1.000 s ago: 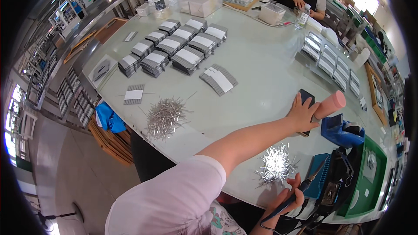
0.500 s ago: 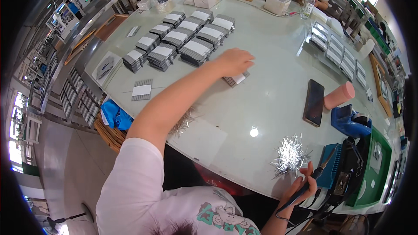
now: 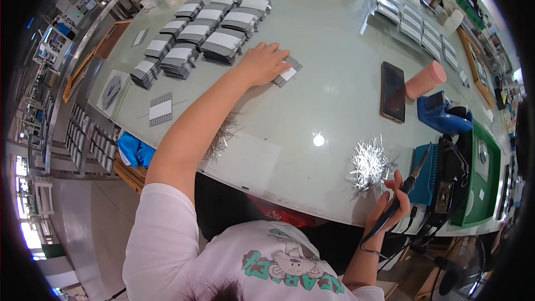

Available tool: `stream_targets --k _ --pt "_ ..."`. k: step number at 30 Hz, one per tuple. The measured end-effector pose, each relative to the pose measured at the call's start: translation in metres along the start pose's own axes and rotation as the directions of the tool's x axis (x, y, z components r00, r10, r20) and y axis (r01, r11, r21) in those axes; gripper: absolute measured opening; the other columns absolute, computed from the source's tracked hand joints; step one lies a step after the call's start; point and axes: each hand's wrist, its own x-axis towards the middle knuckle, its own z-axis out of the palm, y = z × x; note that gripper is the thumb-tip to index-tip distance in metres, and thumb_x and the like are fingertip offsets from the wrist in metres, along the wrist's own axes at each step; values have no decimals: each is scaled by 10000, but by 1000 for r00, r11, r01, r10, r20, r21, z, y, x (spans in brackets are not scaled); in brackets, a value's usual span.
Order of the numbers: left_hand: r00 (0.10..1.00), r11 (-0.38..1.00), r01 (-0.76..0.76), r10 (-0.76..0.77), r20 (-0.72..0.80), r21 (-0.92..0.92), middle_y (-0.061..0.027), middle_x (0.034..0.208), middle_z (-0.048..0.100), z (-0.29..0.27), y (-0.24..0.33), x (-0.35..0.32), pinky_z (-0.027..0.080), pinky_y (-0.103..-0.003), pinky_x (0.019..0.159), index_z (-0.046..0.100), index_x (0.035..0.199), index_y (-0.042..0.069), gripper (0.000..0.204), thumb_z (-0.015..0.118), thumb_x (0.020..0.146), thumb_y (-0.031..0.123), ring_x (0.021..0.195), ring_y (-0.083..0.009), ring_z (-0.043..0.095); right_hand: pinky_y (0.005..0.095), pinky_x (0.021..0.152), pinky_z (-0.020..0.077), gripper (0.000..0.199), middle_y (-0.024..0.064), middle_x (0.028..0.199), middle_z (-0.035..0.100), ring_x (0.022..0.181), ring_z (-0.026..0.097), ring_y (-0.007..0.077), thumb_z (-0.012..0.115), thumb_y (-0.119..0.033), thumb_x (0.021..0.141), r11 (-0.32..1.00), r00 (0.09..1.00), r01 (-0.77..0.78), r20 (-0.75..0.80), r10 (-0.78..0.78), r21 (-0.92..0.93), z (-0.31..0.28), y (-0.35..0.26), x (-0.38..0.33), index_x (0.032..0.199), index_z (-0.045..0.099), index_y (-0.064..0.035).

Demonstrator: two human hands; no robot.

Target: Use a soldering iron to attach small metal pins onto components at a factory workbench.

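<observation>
My left hand [image 3: 263, 63] rests on the table with its fingers spread, their tips at the left edge of a small grey ribbed panel [image 3: 288, 72] with a white middle. Its forearm crosses over the table. In my right hand [image 3: 391, 203], near the front edge, is a soldering iron [image 3: 411, 183], tip pointing up and away. Just beyond that hand lies a loose pile of thin silver wire pieces [image 3: 370, 163]. Another pile of wire pieces [image 3: 223, 138] shows partly from behind my left forearm. A single ribbed panel [image 3: 161, 110] lies left of that forearm.
Stacks of ribbed panels [image 3: 224, 42] stand at the back left. To the right are a black phone [image 3: 393, 92], a pink cylinder [image 3: 426, 79], a blue tape dispenser [image 3: 443, 116], a teal box [image 3: 424, 161] and a green tray [image 3: 467, 218]. More panels [image 3: 411, 22] lie back right.
The whole view has shifted, with the table's things now higher in the picture. My left hand has moved from over the small panel to its left side. My right hand still holds the soldering iron.
</observation>
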Motion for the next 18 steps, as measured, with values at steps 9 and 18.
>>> stream_targets --k 9,18 --pt "999 997 -31 34 -40 72 -140 1283 485 12 57 -37 433 -427 917 498 1299 140 468 484 919 414 1151 -323 463 386 862 430 284 228 1270 543 876 554 229 486 -31 894 999 999 31 10 -32 28 3 -3 5 1141 377 -121" --pt "995 996 37 -29 -96 78 -188 1270 487 25 138 -89 471 -410 825 482 1313 111 530 529 891 428 1085 -371 479 373 873 417 281 237 1307 507 892 528 229 493 -117 938 999 999 11 -48 -9 32 1 1 -3 1186 361 -114"
